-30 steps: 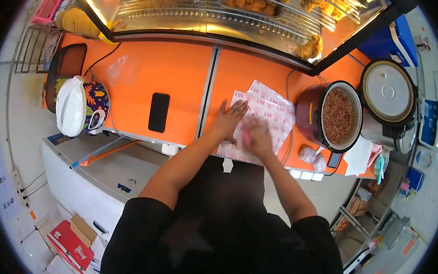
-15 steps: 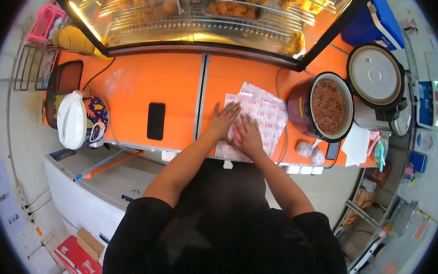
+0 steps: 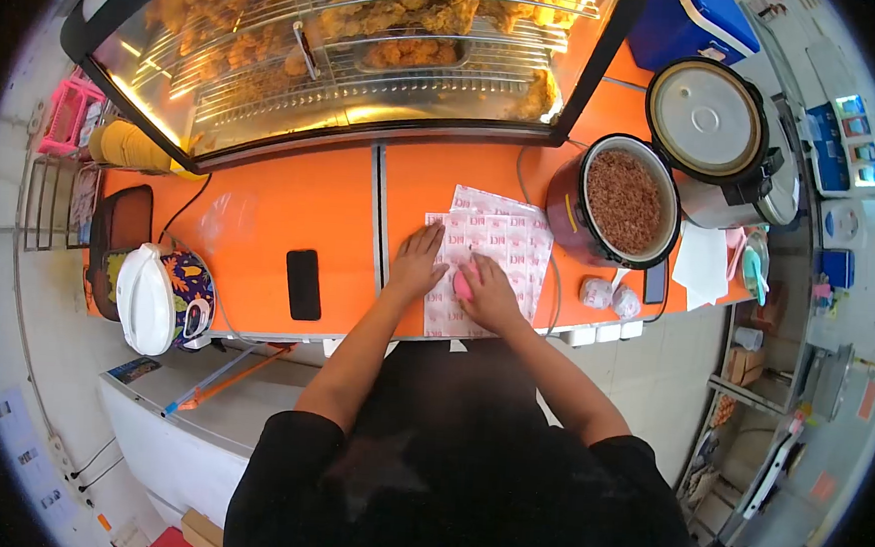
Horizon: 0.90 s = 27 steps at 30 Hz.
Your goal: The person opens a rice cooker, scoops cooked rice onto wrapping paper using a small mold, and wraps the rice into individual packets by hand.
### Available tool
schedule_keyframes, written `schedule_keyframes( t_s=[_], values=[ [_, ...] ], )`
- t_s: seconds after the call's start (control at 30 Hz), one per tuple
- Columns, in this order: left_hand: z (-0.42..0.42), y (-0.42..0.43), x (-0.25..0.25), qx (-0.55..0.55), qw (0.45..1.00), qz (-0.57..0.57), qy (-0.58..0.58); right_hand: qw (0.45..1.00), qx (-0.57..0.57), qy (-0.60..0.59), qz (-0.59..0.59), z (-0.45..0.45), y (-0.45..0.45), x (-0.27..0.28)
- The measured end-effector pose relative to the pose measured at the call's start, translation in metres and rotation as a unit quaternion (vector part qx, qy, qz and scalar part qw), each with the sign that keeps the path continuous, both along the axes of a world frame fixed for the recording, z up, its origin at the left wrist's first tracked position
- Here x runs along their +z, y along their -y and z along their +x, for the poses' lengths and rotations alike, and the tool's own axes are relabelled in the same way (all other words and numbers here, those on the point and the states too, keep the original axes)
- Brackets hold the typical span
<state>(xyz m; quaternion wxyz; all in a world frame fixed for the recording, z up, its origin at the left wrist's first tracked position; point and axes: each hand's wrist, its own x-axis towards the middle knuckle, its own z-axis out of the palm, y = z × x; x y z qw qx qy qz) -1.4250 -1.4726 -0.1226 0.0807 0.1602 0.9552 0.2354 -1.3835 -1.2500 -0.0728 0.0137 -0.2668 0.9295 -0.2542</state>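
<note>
Printed pink-and-white wrapping sheets (image 3: 504, 243) lie overlapping on the orange counter in front of me. My left hand (image 3: 417, 261) rests flat at the left edge of the sheets, fingers stretched out, holding nothing. My right hand (image 3: 490, 295) is curled over a small pink rounded object (image 3: 464, 281) on the paper. Part of this object is hidden by the fingers, and its kind cannot be made out. To the right of the sheets stands an open cooker pot of reddish-brown rice (image 3: 623, 205). Two small wrapped bundles (image 3: 610, 296) sit in front of the pot.
A glass warmer (image 3: 347, 118) with fried chicken stands along the back. At left are a black phone (image 3: 303, 285), a patterned pot with a white lid (image 3: 145, 298) and a clear plastic bag (image 3: 225, 220). A round lid (image 3: 705, 117) and white papers (image 3: 701, 260) are at right.
My hands have moved apart: the left has shifted to the sheets' left edge, and more of the pink object shows under my right hand. The whole view has shifted and tilted slightly.
</note>
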Motion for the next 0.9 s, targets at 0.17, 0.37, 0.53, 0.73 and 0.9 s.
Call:
schedule_keyframes(
  t_s=[0.17, 0.37, 0.53, 0.73, 0.9],
  values=[
    [-0.003, 0.008, 0.021, -0.054, 0.996, -0.015, 0.075, 1.000, 0.012, -0.024, 0.009, 0.000, 0.008, -0.020],
    [-0.008, 0.011, 0.017, -0.052, 0.995, 0.009, 0.079, 1.000, -0.008, -0.022, 0.004, -0.017, 0.006, -0.022],
    [-0.005, -0.002, 0.001, 0.062, 0.998, 0.002, 0.002, 0.999, 0.018, -0.023, -0.041, -0.017, -0.006, -0.003],
    [0.002, -0.017, 0.005, 0.029, 0.983, -0.071, -0.169, 0.964, -0.157, -0.186, -0.108, -0.038, -0.064, 0.112],
    [-0.002, -0.045, 0.014, 0.142, 0.910, 0.382, 0.081, 0.922, -0.258, -0.275, 0.089, -0.089, -0.128, 0.188]
  ],
)
